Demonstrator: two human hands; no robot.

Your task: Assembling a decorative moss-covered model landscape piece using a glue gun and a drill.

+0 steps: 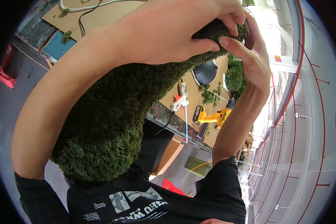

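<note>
A large, dark green artificial-grass shape (pixel 100 153) with a bushy surface stands upright before my chest, narrowing toward the top right. Over its upper end bends my left hand (pixel 186 31), thumb and fingers curled on the green pile. My right hand (pixel 250 52) wraps the same end from the right, its thumb close to the left thumb. Both hands are closed around this tip. Whatever lies under the fingers is hidden.
On the brown board-topped table (pixel 97 15) lie a white-and-red glue gun (pixel 180 103), a yellow cordless drill (pixel 216 117), a black perforated dome (pixel 206 74) and green artificial foliage (pixel 235 74). Below are a cardboard box (pixel 168 155) and a green box (pixel 197 166).
</note>
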